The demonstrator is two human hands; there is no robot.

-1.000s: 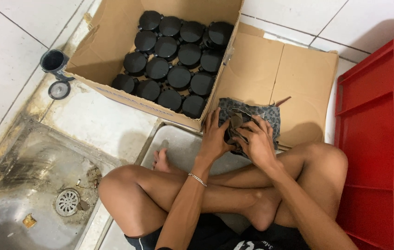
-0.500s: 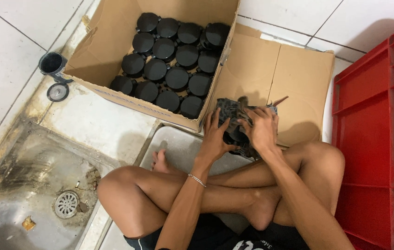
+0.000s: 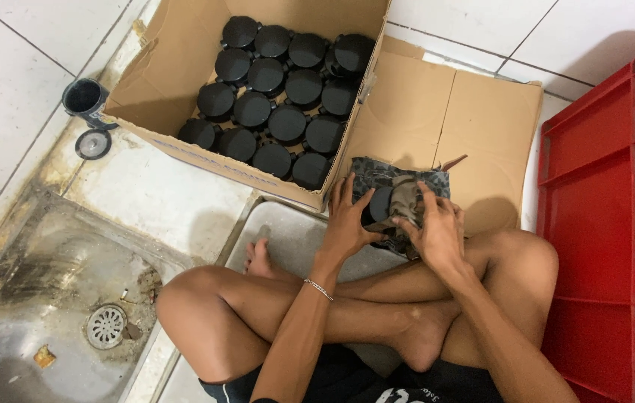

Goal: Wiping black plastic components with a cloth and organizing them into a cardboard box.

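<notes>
Head view: both hands, left (image 3: 349,216) and right (image 3: 437,227), clasp a round black jar (image 3: 382,203) wrapped in patterned grey cloth (image 3: 399,183).

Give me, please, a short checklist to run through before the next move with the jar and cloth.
1. Left hand on the black jar: ok.
2. Right hand pressing the patterned cloth against the jar: ok.
3. Whole jar wiped: cannot tell, the cloth hides most of it.
4. Free space in the cardboard box: ok, bare bottom at the left.
5. Jars in the box capped: ok, except one at the top right that lies tilted.
</notes>
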